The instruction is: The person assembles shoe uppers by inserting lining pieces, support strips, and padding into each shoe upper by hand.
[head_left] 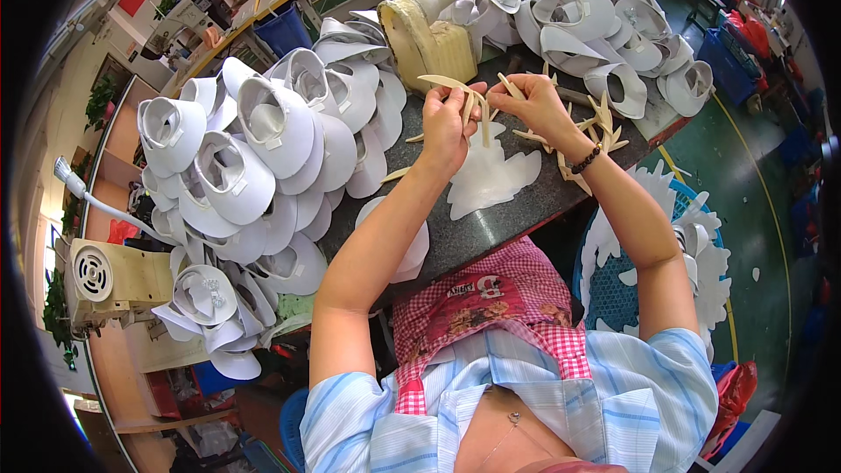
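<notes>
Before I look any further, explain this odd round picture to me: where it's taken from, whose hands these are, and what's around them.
There is no robot here: these are a person's bare hands. A wide fisheye camera worn on the head looks down at them, so straight edges bend. The left hand holds curved cream strips; the right hand pinches another strip. On the dark table lie a white cut-out piece and more loose strips. White visors are heaped to both sides.
</notes>
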Tool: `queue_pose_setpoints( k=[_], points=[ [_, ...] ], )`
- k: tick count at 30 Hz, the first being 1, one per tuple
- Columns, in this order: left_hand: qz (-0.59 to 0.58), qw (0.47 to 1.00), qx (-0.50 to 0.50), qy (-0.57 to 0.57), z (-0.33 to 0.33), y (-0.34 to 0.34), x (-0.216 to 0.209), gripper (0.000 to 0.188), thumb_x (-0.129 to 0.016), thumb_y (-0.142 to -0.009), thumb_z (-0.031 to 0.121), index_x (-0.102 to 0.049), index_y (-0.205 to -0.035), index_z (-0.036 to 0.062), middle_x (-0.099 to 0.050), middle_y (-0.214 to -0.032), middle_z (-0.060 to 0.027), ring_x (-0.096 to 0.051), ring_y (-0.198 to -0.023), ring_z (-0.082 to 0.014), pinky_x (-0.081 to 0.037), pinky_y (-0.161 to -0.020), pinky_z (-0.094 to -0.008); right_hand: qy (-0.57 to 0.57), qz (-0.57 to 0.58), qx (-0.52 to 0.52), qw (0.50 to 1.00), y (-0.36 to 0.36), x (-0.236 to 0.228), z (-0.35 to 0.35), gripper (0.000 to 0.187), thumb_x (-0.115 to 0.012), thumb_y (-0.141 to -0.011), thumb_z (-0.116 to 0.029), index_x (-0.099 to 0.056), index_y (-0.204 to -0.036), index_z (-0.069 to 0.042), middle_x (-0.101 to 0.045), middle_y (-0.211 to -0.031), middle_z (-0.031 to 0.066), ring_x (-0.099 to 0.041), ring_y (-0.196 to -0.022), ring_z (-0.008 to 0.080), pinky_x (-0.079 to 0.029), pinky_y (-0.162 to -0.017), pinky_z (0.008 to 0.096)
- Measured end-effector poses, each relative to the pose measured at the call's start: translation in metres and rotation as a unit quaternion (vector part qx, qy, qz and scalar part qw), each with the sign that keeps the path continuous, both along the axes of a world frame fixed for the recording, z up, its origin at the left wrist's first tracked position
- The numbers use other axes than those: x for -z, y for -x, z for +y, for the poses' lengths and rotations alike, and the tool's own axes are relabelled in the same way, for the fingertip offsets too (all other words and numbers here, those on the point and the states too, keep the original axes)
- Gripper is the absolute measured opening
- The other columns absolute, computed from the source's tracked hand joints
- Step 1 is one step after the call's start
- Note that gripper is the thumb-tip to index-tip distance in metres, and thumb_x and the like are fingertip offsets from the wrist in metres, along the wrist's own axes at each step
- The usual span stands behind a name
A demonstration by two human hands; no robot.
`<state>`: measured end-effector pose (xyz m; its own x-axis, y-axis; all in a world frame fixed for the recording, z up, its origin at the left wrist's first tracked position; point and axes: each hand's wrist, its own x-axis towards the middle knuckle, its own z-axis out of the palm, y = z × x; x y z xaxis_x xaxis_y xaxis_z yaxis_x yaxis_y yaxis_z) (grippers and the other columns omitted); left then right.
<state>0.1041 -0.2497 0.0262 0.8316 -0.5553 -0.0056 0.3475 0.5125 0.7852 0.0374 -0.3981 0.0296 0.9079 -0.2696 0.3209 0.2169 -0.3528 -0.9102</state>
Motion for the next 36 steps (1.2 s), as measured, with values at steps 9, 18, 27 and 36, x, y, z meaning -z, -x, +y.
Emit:
queue_pose_setpoints(
  k=[9,18,27,36],
  points=[
    [-0.001,0.990,-0.138,0.018,0.032,-0.053,0.001,0.011,-0.041,-0.097,0.010,-0.038,-0.105,0.0037,-0.062,-0.097,-0.0168,-0.057,-0.066,-0.0135,-0.037,-0.041,-0.0226,-0.141,0.000,0.131,0.981,-0.022,-0.009,-0.050,0.021,-0.067,-0.080,-0.021,-0.067,-0.082,0.000,-0.052,-0.061,-0.0040,-0.043,-0.049,0.0049,-0.032,-0.044,0.0223],
    [-0.042,0.994,-0.078,-0.061,0.029,-0.043,0.002,0.015,-0.044,-0.097,0.014,-0.038,-0.106,0.0028,-0.064,-0.095,-0.0168,-0.059,-0.065,-0.0125,-0.037,-0.040,-0.0220,0.255,0.185,0.151,0.937,-0.072,0.002,-0.101,0.039,-0.069,-0.071,-0.036,-0.069,-0.091,-0.002,-0.066,-0.076,0.0171,-0.065,-0.072,0.0308,-0.049,-0.068,0.0396],
    [-0.061,0.991,-0.055,-0.105,0.026,-0.035,-0.001,0.014,-0.044,-0.097,0.015,-0.040,-0.105,0.0037,-0.063,-0.100,-0.0169,-0.062,-0.074,-0.0135,-0.039,-0.041,-0.0200,-0.010,0.191,0.031,0.981,-0.107,0.004,-0.072,0.020,-0.060,-0.083,-0.019,-0.057,-0.078,0.000,-0.054,-0.062,0.0058,-0.052,-0.050,0.0136,-0.041,-0.045,0.0276],
    [-0.076,0.989,-0.016,-0.126,0.021,-0.026,-0.002,0.019,-0.044,-0.097,0.016,-0.040,-0.109,0.0019,-0.062,-0.101,-0.0174,-0.063,-0.077,-0.0139,-0.040,-0.040,-0.0190,-0.066,0.171,0.084,0.979,-0.128,0.052,-0.074,0.011,-0.058,-0.081,-0.009,-0.062,-0.078,0.001,-0.058,-0.063,0.0088,-0.054,-0.049,0.0211,-0.041,-0.045,0.0320]
  ],
)
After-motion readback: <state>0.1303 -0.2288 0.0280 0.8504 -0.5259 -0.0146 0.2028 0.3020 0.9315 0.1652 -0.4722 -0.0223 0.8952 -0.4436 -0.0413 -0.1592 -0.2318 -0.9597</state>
